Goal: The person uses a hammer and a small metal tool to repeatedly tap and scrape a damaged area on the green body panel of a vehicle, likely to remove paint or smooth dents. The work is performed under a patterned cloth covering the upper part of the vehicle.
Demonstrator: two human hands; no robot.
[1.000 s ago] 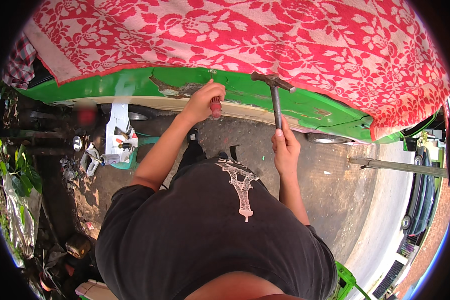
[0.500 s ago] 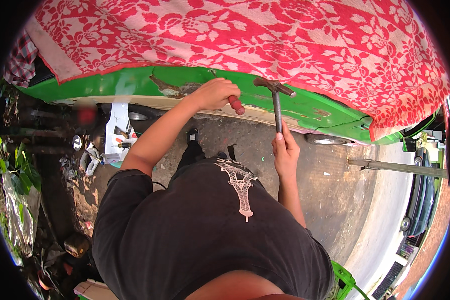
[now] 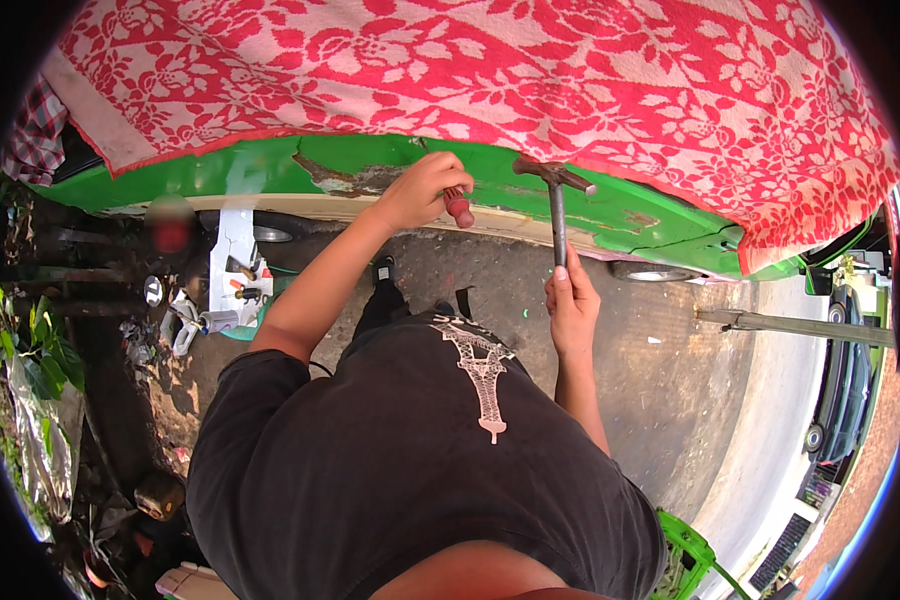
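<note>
My left hand (image 3: 424,192) is closed round a screwdriver (image 3: 459,208) with a ribbed red handle, its butt pointing toward me. The blade is hidden behind the hand. Beyond it lies the green car body panel (image 3: 530,205), where paint has broken away in a rough brown patch (image 3: 355,181). In my right hand (image 3: 573,305) is a hammer (image 3: 558,225) with a grey metal shaft, gripped low on the shaft. Its head is up against the green panel in view, right of the screwdriver and apart from it; whether it touches the panel I cannot tell.
A red and cream floral blanket (image 3: 450,70) covers the top of the car. At the left, small tools lie on a white piece (image 3: 232,255) near plants (image 3: 50,345). A wooden beam (image 3: 800,327) and a parked dark car (image 3: 838,375) are at the right.
My left hand has shifted slightly left with the screwdriver, and more of the ribbed handle shows between the fingers. The hammer has barely moved.
</note>
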